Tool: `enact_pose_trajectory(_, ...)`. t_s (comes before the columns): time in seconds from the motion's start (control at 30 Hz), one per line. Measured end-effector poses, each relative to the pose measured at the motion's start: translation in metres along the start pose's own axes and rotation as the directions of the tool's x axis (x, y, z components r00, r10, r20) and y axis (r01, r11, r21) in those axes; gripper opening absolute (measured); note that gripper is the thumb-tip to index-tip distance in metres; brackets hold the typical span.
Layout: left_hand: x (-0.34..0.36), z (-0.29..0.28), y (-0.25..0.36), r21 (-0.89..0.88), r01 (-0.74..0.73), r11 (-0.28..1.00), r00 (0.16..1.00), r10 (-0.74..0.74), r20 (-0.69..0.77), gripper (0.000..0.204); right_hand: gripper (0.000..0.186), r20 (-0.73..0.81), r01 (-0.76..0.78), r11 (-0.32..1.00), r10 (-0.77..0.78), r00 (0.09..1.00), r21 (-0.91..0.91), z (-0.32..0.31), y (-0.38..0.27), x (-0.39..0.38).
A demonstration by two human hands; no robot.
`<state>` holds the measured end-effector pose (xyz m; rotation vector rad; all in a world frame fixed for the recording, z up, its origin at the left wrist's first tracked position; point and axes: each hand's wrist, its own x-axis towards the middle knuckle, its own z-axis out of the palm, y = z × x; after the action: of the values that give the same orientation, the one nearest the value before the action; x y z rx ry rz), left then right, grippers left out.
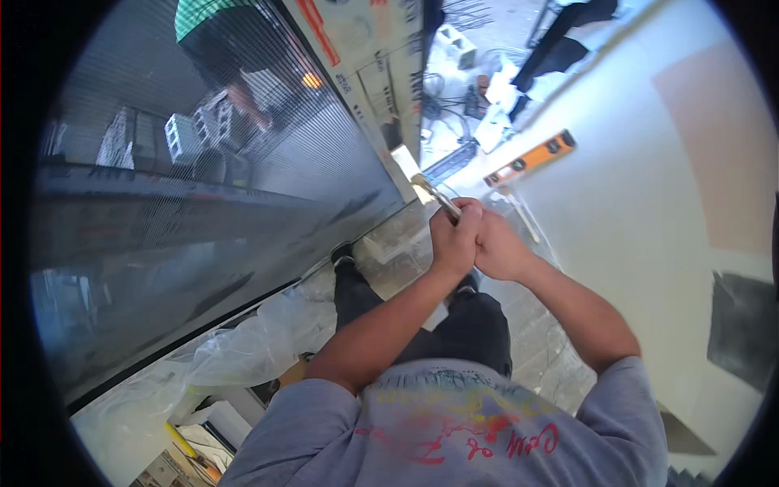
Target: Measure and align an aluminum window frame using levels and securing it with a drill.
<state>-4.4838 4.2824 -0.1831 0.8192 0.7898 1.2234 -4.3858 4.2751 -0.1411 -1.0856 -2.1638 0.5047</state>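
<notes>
My left hand (453,242) and my right hand (497,242) are clasped together in front of me, both closed around a slim, shiny metal-shafted tool (439,196). Its shaft points up and to the left out of my grip. The far tip meets a bright patch at the foot of a board (375,73) with printed film on it. My fingers hide the tool's handle, so its exact kind cannot be made out. Just beyond my right hand is an orange spirit level (531,158), with a thin pale-handled tool (523,215) below it.
A dark ribbed panel (268,170) rises on the left; a person in green (213,32) shows through or in it. Crumpled clear plastic (243,345) lies along its base. A pale wall (617,187) stands right. Concrete blocks (456,47) and cables lie farther off.
</notes>
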Motion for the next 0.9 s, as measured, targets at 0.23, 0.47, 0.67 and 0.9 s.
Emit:
enact_pose_trajectory(0.23, -0.026, 0.032, 0.182, -0.456, 0.704, 0.544, 0.701, -0.632, 0.329, 0.023, 0.008, 0.626, -0.992, 0.086, 0.770, 0.122, 0.088, -0.097, -0.150, 0.109)
enact_pose_trajectory(0.47, -0.004, 0.015, 0.057, -0.371, 0.253, 0.893, 0.957, -0.288, -0.039, 0.021, 0.019, 0.407, -0.569, 0.811, 0.571, 0.713, -0.139, -0.034, -0.044, 0.040)
enact_pose_trajectory(0.67, 0.053, -0.018, -0.023, 0.278, -0.245, 0.929, 0.967, 0.214, 0.137, 0.025, 0.027, -0.018, -0.039, 0.995, 0.041, 0.999, 0.090, 0.023, 0.061, 0.007)
enact_pose_trajectory(0.9, -0.137, 0.076, 0.023, 0.142, 0.506, 0.851, 0.817, -0.525, 0.237, 0.024, 0.033, 0.295, -0.686, 0.708, 0.628, 0.720, 0.168, -0.092, -0.118, -0.141)
